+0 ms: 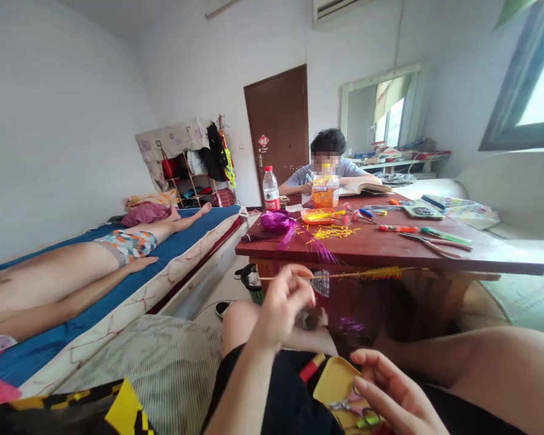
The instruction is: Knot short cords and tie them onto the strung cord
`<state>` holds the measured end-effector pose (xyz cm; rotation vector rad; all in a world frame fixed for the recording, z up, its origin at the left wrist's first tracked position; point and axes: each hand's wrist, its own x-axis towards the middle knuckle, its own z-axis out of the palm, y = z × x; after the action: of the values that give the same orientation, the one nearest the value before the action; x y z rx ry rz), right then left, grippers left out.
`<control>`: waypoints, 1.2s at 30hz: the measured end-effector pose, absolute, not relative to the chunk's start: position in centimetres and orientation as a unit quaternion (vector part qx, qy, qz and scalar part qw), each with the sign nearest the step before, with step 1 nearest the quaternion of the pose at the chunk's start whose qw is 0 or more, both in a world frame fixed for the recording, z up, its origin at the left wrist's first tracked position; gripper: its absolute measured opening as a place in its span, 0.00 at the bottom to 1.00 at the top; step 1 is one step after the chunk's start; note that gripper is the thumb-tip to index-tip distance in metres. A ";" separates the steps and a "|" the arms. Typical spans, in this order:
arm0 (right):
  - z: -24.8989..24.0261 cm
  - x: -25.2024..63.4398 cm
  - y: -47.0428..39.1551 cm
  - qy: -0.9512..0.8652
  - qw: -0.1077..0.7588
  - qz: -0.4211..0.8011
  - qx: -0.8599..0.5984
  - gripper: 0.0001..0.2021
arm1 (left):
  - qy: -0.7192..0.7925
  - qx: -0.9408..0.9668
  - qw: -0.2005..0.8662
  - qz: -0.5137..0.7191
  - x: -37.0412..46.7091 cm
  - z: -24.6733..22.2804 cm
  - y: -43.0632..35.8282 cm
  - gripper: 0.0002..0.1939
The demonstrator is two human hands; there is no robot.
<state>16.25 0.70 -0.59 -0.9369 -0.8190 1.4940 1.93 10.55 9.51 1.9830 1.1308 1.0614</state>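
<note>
My left hand [283, 305] is raised in front of the table edge, its fingers pinched on a thin stick [340, 276]. The stick points rightward, nearly level, and yellow fuzzy tufts [383, 273] cover part of its far half. On my lap lies a shallow yellow tray [334, 377] with small scissors [344, 405] in it. Over the tray's right side is my right hand [387, 386], with a gap between thumb and fingers, close to the scissors' handles. Whether it touches them I cannot tell. A red tube-like item [312, 367] sits beside the tray.
The red-brown table [489, 248] carries purple thread [278, 223], yellow pieces [330, 232], an orange dish [320, 215], a water bottle [271, 188] and pliers [435, 244]. A person [299, 175] sits opposite with an open book [365, 188]. Another person [72, 272] lies on the bed at left.
</note>
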 end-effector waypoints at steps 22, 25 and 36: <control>-1.1 15.2 -3.2 -0.491 0.542 0.485 -0.479 0.11 | 0.427 0.522 0.660 0.332 1.6 0.5 -0.2 0.20; -1.4 15.4 -3.4 -0.504 0.532 0.471 -0.491 0.11 | 0.426 0.488 0.683 0.337 1.4 -0.1 -0.3 0.19; -1.5 15.7 -3.6 -0.546 0.504 0.431 -0.512 0.10 | 0.368 0.322 0.782 0.386 1.3 -0.7 -0.1 0.17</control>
<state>15.68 -3.59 -1.49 -1.2353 -1.3183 1.0407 1.34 -0.08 -0.73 0.6953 0.7951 0.8333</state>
